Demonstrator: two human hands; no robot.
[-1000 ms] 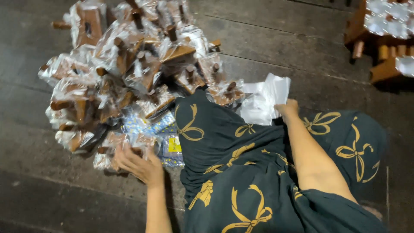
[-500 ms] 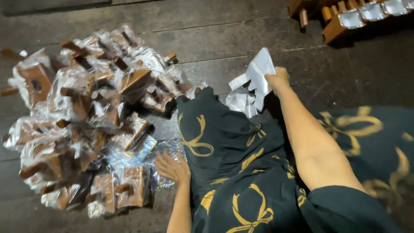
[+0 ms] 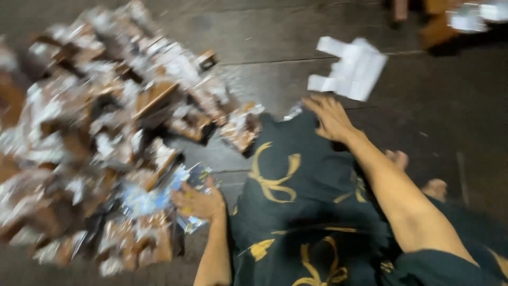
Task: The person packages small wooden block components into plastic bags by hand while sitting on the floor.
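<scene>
A big heap of brown wooden pieces wrapped in clear plastic [image 3: 106, 137] covers the left of the dark plank floor. My left hand [image 3: 198, 201] lies at the heap's near edge, fingers curled on a crinkly blue and clear plastic packet [image 3: 153, 198]. My right hand [image 3: 330, 116] reaches forward over my knee, which is covered by black cloth with gold bows [image 3: 296, 206]. The fingers are spread and hold nothing. A white plastic bag [image 3: 352, 69] lies flat on the floor just beyond that hand, apart from it. The frame is blurred.
More wrapped wooden pieces [image 3: 455, 21] sit at the top right corner. Bare toes [image 3: 418, 172] show to the right of my right forearm. The dark wooden floor [image 3: 275, 37] stretches between the heap and the bag.
The white bag has left my right hand and now lies on the floor ahead of it. My left hand stays at the heap's edge. The view has shifted and blurred.
</scene>
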